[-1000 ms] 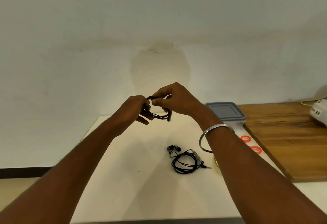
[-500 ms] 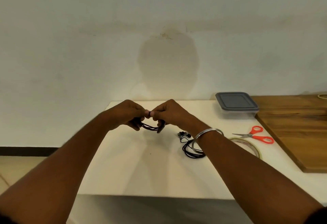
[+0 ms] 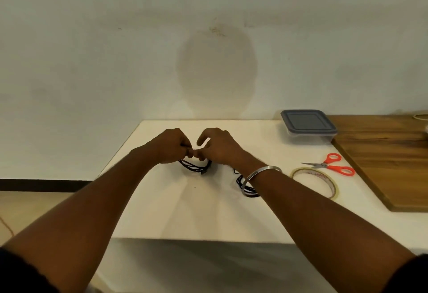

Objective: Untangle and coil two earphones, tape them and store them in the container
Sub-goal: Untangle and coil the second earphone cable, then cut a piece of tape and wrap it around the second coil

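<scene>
While a black earphone coil (image 3: 196, 168) hangs just above the white desk (image 3: 162, 211), it is pinched at its top between the left hand (image 3: 170, 145) and the right hand (image 3: 217, 148) — fingertips pressed together on the cord. A second coiled earphone (image 3: 245, 186) is partly hidden behind the right wrist. Tape roll (image 3: 315, 182), orange scissors (image 3: 331, 165) and lidded container (image 3: 309, 127) are set to the right — apart from one another.

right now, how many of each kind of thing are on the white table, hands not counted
earphones: 2, one held by the left hand and right hand, one lying coiled
tape roll: 1
scissors: 1
container: 1
total: 5
</scene>
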